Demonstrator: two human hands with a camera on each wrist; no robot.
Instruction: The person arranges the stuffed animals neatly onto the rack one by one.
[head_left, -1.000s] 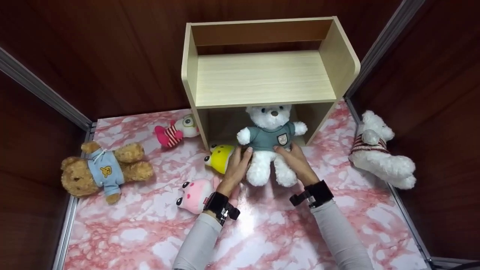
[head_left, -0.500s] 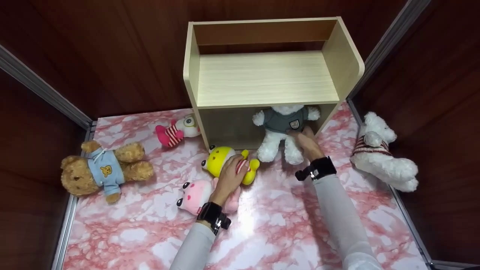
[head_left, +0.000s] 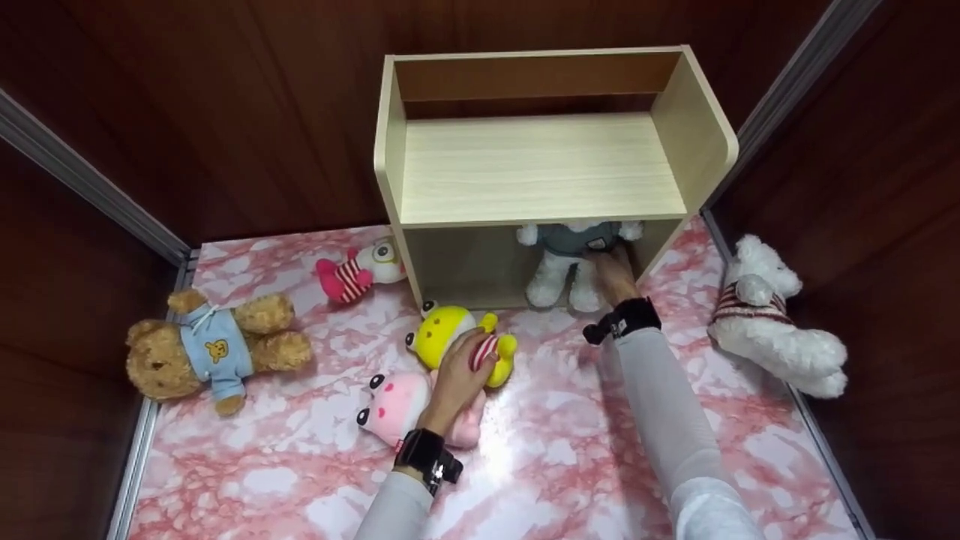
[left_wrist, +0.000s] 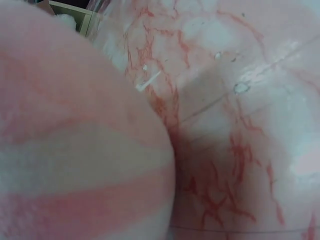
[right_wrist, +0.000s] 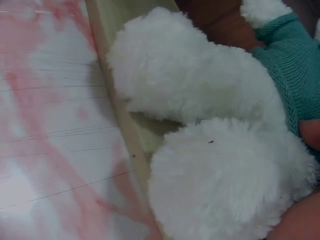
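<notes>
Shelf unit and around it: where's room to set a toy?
The upper shelf is bare, and what shows of the lower compartment left of the green-shirted bear. The marbled surface is free between right sleeve and striped-top bear. Crowded: around the left hand, yellow toy and pink toy.

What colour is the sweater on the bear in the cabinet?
The sweater is teal, clearest in the right wrist view.

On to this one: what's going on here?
A person's right hand holds a white plush bear in a green knit top inside the lower compartment of a pale wooden cabinet. The left hand grips a yellow plush frog on the pink-and-white marbled floor. A pink plush frog lies alongside.
</notes>
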